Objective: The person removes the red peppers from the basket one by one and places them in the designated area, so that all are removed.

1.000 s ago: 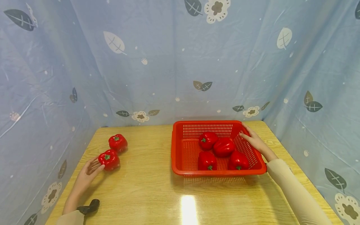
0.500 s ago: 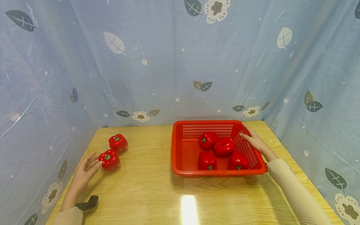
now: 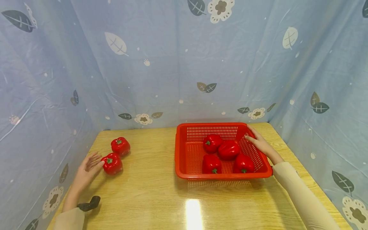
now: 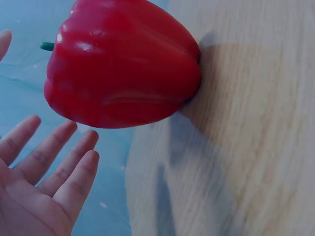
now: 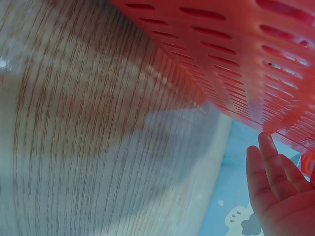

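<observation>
On the left of the table my left hand [image 3: 84, 174] is beside the nearer red bell pepper [image 3: 112, 164]. Its fingers are spread and fairly straight; the left wrist view shows a gap between those fingertips and the bell pepper [image 4: 123, 64]. A second red bell pepper [image 3: 120, 147] sits just behind the first. Over at the right, my right hand [image 3: 260, 143] holds the side rim of a red plastic basket [image 3: 180, 153], thumb inside and fingers along the outer wall [image 5: 231, 64]. Several red bell peppers [image 3: 228, 150] lie in the basket.
The wooden table [image 3: 146, 191] stretches between the left peppers and the basket. Blue curtain [image 3: 161, 70] with leaf and flower prints encloses the back and both sides. A black wrist strap [image 3: 89, 204] sits on the left forearm.
My left hand has drawn slightly left and away from the nearer bell pepper, its fingers coming out from behind it. Both peppers, the basket and my right hand stay put.
</observation>
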`<state>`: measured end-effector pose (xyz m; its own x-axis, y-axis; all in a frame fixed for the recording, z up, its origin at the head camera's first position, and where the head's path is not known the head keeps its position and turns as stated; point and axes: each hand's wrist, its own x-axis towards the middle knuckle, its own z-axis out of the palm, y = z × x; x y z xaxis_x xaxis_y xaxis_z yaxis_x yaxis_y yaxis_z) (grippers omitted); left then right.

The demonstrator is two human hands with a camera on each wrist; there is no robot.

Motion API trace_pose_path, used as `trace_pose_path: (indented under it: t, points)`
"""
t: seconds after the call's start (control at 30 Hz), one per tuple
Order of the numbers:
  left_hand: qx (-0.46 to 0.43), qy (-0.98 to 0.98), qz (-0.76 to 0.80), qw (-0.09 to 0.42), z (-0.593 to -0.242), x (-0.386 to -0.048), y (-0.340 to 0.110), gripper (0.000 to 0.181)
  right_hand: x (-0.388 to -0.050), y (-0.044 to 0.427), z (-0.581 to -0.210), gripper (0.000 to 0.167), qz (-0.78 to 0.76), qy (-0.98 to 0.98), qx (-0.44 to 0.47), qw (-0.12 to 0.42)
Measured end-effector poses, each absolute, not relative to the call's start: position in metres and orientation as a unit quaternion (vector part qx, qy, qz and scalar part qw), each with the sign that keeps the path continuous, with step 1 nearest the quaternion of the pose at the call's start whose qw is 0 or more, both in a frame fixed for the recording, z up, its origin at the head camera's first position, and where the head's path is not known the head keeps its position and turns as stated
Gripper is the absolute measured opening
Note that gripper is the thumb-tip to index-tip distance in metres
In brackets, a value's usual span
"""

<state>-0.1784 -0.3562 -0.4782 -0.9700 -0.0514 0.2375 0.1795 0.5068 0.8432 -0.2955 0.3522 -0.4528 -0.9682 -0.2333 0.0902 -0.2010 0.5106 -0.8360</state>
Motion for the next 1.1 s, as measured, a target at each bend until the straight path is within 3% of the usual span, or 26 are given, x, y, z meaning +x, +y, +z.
trace_pose_path:
  t: [0.8, 1.1]
  points:
    - [-0.054, -0.870, -0.475, 0.121, -0.446, -0.206, -0.333, 0.062, -0.298, 0.350, -0.452, 0.066, -0.458, 0.879, -0.134, 0.004]
    - [-0.068, -0.870, -0.480, 0.089, -0.440, -0.223, -0.307, 0.067, -0.297, 0.354, -0.453, 0.068, -0.468, 0.875, -0.124, 0.013]
